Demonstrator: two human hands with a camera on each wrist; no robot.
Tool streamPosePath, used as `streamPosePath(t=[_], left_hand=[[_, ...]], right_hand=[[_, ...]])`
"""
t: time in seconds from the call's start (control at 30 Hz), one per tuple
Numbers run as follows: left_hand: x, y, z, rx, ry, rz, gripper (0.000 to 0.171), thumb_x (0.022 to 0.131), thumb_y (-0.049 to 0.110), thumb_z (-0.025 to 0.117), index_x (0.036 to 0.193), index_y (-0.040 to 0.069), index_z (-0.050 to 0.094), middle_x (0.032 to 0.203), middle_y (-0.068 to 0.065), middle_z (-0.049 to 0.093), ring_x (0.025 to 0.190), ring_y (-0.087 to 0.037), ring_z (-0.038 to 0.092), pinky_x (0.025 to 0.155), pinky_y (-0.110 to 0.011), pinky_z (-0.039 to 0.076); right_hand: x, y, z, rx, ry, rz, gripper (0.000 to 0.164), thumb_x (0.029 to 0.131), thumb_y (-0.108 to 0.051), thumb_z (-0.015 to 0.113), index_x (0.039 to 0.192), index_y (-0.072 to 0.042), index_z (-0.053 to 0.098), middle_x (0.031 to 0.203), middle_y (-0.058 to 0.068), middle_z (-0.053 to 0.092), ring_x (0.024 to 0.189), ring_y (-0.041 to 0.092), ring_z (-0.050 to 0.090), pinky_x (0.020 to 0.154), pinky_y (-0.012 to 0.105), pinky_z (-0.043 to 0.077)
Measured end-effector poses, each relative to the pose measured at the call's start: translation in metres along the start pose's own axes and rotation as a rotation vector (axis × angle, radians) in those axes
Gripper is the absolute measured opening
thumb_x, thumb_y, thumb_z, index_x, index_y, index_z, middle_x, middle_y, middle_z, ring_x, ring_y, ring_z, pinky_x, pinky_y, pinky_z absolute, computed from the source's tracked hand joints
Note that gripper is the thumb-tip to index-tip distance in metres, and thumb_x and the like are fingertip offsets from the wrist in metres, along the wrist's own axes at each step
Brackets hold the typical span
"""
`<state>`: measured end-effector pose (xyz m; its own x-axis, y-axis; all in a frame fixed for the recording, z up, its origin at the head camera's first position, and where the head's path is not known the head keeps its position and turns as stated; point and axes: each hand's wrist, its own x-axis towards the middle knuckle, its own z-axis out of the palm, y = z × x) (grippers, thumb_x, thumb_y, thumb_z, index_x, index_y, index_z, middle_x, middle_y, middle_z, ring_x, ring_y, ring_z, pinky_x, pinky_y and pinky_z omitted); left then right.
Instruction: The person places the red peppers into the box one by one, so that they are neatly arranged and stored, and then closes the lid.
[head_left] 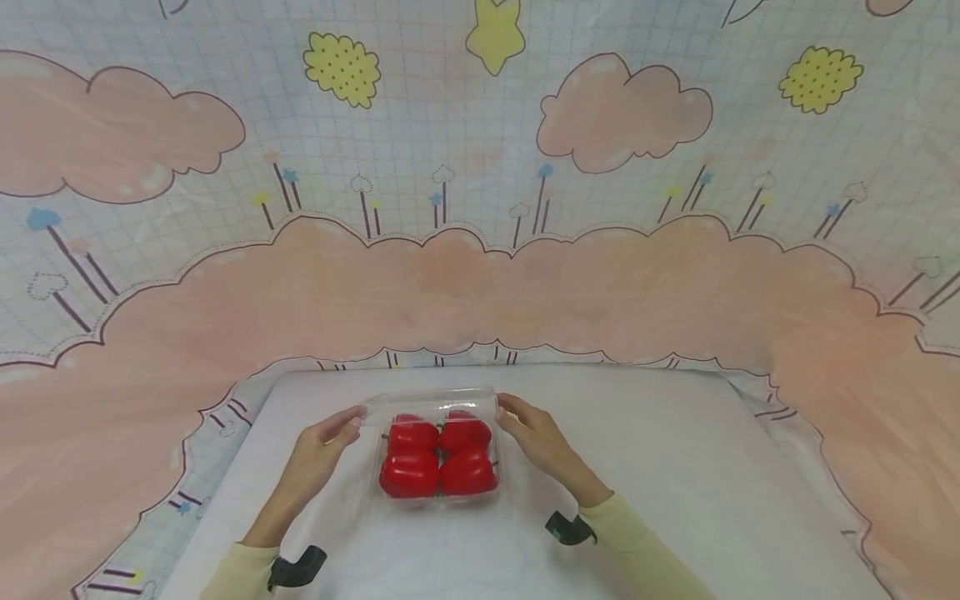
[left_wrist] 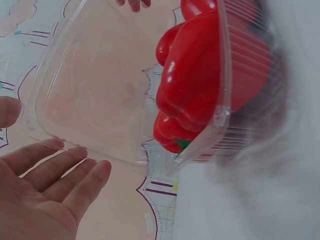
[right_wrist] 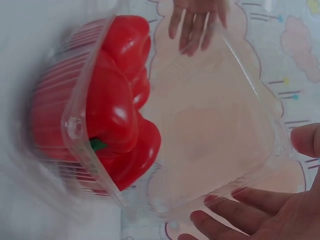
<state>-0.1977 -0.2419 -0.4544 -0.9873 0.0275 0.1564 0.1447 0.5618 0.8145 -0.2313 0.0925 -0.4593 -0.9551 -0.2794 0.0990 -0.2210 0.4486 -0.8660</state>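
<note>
A clear plastic clamshell box (head_left: 438,502) stands on the white table in the head view, with several red bell peppers (head_left: 409,475) packed inside. Its transparent lid (head_left: 431,403) is hinged up at the far side and tilted open. At the lid's left corner, my left hand (head_left: 324,450) holds the edge between thumb and fingers. My right hand (head_left: 543,440) does the same at the right corner. Both wrist views show the fingertips along the lid's side edge, with the thumb at its front edge. Green stems (right_wrist: 97,144) show on some peppers.
The white tabletop (head_left: 645,450) spreads around the box. Behind and beside it hangs a patterned cloth (head_left: 525,292) with clouds and stars. Dark wrist mounts (head_left: 298,568) sit at the cuffs of the pale yellow sleeves (head_left: 637,542).
</note>
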Motion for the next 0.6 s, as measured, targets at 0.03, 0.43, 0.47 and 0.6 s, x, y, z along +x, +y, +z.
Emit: streamPosePath(t=[0.03,0.43,0.47,0.6], left_hand=[[0.0,-0.001,0.001,0.003,-0.003,-0.003,0.052,0.103,0.037,0.048,0.141,0.002,0.05,0.143,-0.021,0.054,0.127,-0.041,0.057,0.103,-0.058,0.048],[0.003,-0.012,0.007,-0.026,-0.052,-0.039,0.053,0.1,0.034,0.056,0.143,0.005,0.049,0.148,-0.02,0.048,0.136,-0.042,0.047,0.104,-0.054,0.049],[0.003,-0.013,0.008,-0.03,-0.053,-0.039,0.052,0.1,0.033,0.056,0.143,0.005,0.049,0.149,-0.021,0.048,0.135,-0.042,0.048,0.104,-0.054,0.049],[0.002,-0.014,0.011,-0.041,-0.063,-0.054,0.051,0.1,0.03,0.057,0.144,0.006,0.048,0.151,-0.021,0.045,0.135,-0.042,0.047,0.104,-0.055,0.048]], right_hand=[[0.0,0.001,0.0,0.004,0.0,0.0,0.051,0.1,-0.03,0.05,0.146,-0.009,0.046,0.147,0.014,0.052,0.138,0.037,0.046,0.111,0.059,0.043],[0.002,0.013,0.005,0.008,0.008,-0.002,0.049,0.098,-0.016,0.053,0.145,-0.007,0.046,0.15,0.014,0.049,0.139,0.039,0.044,0.112,0.059,0.041],[0.002,0.014,0.006,0.01,0.008,0.006,0.05,0.097,-0.016,0.054,0.146,-0.008,0.046,0.15,0.013,0.048,0.139,0.038,0.044,0.111,0.059,0.042],[0.002,0.02,0.009,-0.015,0.01,0.012,0.052,0.096,-0.016,0.057,0.146,-0.01,0.045,0.151,0.013,0.048,0.139,0.039,0.045,0.109,0.059,0.044]])
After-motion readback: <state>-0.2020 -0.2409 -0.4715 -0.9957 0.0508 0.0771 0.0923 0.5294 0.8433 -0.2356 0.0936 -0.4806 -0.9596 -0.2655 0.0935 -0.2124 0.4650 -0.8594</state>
